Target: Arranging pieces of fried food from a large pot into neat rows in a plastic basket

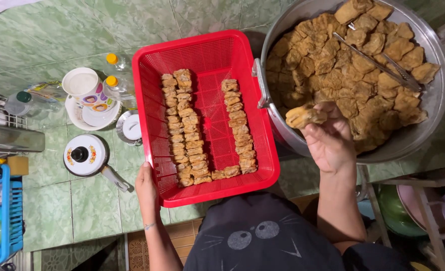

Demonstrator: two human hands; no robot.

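A golden-brown fried tofu piece (305, 116) sits pinched above the near rim of the large round metal pot (435, 95); a red rectangular plastic mesh basket (207, 55) holds neat tofu rows.

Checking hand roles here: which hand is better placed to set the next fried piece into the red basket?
Right, probably. The right hand already holds a fried piece beside the big pot, just off the red basket. The left hand is occupied gripping the basket's near corner.
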